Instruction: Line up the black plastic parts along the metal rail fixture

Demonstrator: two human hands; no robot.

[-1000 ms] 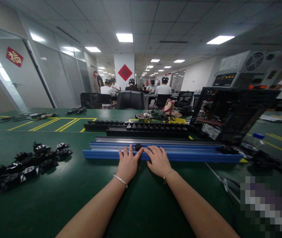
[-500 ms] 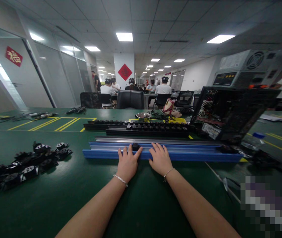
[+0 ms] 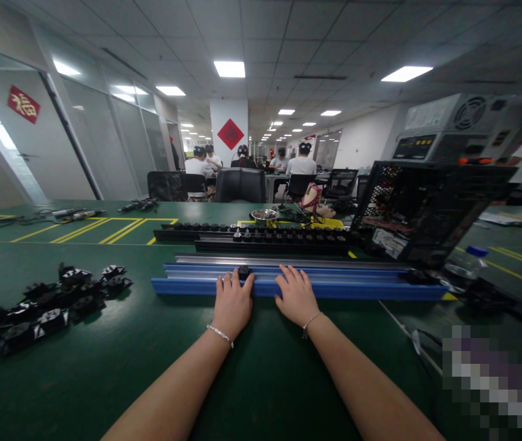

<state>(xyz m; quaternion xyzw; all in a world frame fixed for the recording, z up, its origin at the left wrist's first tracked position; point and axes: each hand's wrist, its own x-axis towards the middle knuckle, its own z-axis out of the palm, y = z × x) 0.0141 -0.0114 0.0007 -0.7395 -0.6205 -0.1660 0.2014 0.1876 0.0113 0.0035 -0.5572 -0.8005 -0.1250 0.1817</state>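
Note:
A long blue rail (image 3: 361, 286) lies across the green table in front of me. My left hand (image 3: 232, 304) rests on its near edge with fingers stretched flat. Its fingertips touch a small black part (image 3: 243, 270) that sits in the rail's channel. My right hand (image 3: 296, 297) lies flat on the rail just to the right, fingers spread, holding nothing. A silver rail (image 3: 325, 262) runs along the blue rail's far side.
Several loose black parts (image 3: 44, 306) lie in a heap at the left. Two black rails (image 3: 261, 239) filled with parts lie behind the blue one, with a metal bowl (image 3: 264, 214) beyond. An open computer case (image 3: 426, 208) stands at the right. People sit at desks in the background.
The small black part has slid a little left along the rail with my left fingertips on it. My right hand has drawn away from it and settled to the right.

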